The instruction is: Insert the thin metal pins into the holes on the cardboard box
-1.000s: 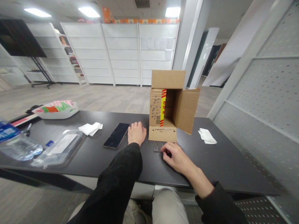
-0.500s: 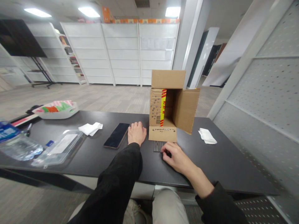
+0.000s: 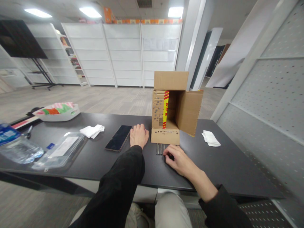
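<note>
My left hand (image 3: 139,136) lies palm down on the dark table, fingers stretched forward, between a black smartphone (image 3: 118,138) and a cardboard box. Curled beside a row of several thin metal nails (image 3: 160,149) is my right hand (image 3: 177,157). Its thumb and index finger are pinched at the right end of the row; whatever is between the tips is hidden. Just behind the nails stands the open cardboard box (image 3: 158,109), its mouth facing me. Grey round nail heads dot its left front flap, and holes and nail heads line the lower flap (image 3: 165,138).
White folded tissues lie at the right (image 3: 211,138) and left of the phone. Farther left are a clear plastic case (image 3: 63,150), a water bottle (image 3: 19,145) and a white tray (image 3: 59,117) with a colourful cloth. A perforated panel (image 3: 268,104) borders the table's right side.
Little differs. The right fingertips have shifted very slightly left at the row of nails; my left hand and the box stay put.
</note>
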